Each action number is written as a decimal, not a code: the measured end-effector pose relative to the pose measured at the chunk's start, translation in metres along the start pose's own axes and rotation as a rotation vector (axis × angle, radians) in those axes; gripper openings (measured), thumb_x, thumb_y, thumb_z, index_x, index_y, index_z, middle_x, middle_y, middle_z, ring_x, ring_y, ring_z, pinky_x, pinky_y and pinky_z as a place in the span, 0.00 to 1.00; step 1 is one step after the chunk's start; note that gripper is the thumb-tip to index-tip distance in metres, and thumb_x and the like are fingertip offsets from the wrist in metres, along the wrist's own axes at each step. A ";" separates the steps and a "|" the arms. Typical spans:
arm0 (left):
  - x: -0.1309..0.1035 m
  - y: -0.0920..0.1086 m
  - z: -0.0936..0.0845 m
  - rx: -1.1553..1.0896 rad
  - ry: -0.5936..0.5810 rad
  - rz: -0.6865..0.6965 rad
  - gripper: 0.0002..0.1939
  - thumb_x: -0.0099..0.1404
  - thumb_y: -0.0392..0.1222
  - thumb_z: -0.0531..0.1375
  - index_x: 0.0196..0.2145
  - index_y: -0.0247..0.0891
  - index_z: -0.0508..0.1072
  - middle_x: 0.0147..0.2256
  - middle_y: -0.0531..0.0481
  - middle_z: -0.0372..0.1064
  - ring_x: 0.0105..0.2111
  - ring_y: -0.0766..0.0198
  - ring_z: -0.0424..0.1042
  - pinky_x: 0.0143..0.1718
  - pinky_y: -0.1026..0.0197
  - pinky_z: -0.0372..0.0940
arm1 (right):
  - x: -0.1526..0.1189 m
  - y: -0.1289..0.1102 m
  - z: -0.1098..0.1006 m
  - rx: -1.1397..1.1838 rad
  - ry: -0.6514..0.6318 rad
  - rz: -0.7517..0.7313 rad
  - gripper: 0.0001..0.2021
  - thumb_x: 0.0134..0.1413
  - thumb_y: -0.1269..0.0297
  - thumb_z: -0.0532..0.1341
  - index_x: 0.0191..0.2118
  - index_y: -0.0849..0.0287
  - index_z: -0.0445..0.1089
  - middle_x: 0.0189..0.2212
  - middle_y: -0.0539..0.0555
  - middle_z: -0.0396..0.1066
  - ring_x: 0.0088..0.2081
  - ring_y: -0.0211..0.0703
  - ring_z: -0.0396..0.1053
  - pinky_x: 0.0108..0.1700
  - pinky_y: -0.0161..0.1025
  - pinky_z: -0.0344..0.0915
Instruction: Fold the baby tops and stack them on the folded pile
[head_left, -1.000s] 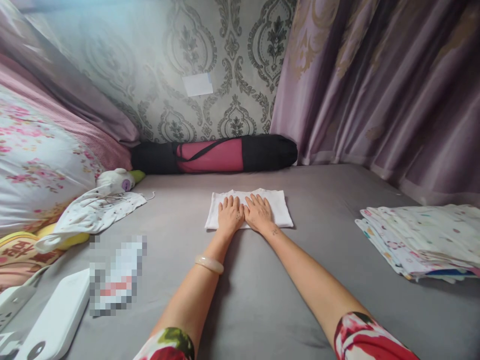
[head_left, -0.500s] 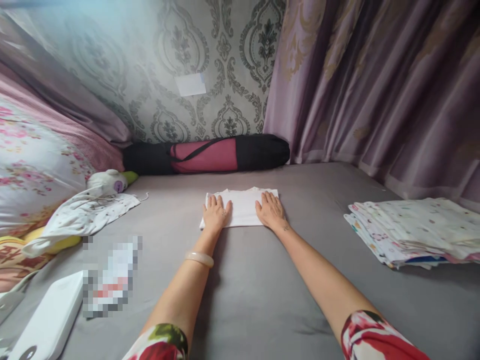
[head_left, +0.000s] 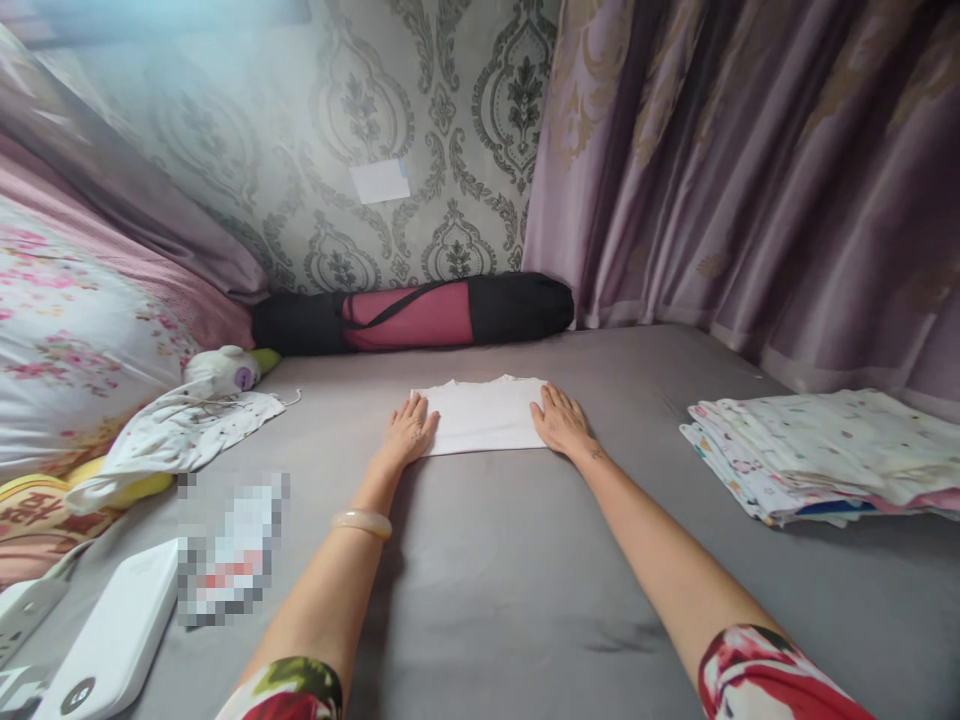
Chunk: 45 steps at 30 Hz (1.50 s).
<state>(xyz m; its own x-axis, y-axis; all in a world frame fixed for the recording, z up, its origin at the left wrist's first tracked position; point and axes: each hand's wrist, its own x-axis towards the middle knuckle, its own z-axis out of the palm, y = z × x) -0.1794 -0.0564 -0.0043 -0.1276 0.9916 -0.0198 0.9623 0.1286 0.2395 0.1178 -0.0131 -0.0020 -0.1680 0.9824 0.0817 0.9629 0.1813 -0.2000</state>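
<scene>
A white cloth [head_left: 487,418], folded into a flat rectangle, lies on the grey bed sheet [head_left: 510,560] in front of me. My left hand [head_left: 409,430] rests palm down at its left edge, fingers spread and pointing away from me. At the right edge my right hand [head_left: 559,420] lies flat in the same way, its fingers apart. Both hands touch the cloth's ends, and neither is closed on anything. A pale bangle [head_left: 363,522] circles my left wrist.
A black and pink bag [head_left: 409,316] lies along the wall. Stacked patterned cloths [head_left: 810,450] are at the right. On the left are a white device [head_left: 116,630], a blurred packet [head_left: 236,555], a spotted drawstring cloth [head_left: 180,430] and a floral pillow [head_left: 67,350].
My hands have moved apart, the left one leftward and the right one rightward, from on top of the white cloth to its side edges. The view has shifted slightly.
</scene>
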 end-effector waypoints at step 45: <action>0.009 0.033 0.008 0.069 0.163 -0.089 0.30 0.73 0.48 0.41 0.64 0.25 0.58 0.67 0.34 0.48 0.67 0.49 0.48 0.66 0.46 0.46 | 0.014 -0.027 0.004 0.006 0.002 0.012 0.31 0.69 0.56 0.39 0.68 0.74 0.48 0.69 0.63 0.43 0.70 0.53 0.40 0.68 0.50 0.39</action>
<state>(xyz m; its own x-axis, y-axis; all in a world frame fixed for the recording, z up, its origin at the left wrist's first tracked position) -0.1472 -0.0437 -0.0039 -0.2449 0.9621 0.1204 0.9590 0.2221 0.1761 0.0887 -0.0041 0.0005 -0.1557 0.9845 0.0811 0.9637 0.1694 -0.2064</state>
